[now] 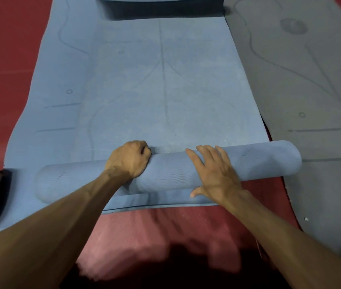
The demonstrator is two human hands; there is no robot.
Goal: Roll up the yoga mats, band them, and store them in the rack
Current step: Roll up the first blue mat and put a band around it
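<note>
Your left hand (128, 158) clenched the blue yoga mat roll (169, 170), right hand (213, 170) lay flat, fingers apart; uneven pressure could have skewed it.

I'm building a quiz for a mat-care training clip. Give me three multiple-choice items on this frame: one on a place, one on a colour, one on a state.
1. Where does the grey mat lie relative to the blue mat being rolled?
A. To its left
B. To its right
C. Under the roll

2. What colour is the floor around the mats?
A. Red
B. Green
C. White

3. How does the right hand lie on the blue roll?
A. Flat, fingers spread
B. Clenched in a fist
C. Lifted clear of it

Answers:
1 B: the grey mat lies unrolled along the blue mat's right edge.
2 A: red shows on the left and below the roll.
3 A: its fingers are straight and spread over the roll; the left hand is the fisted one.
</note>
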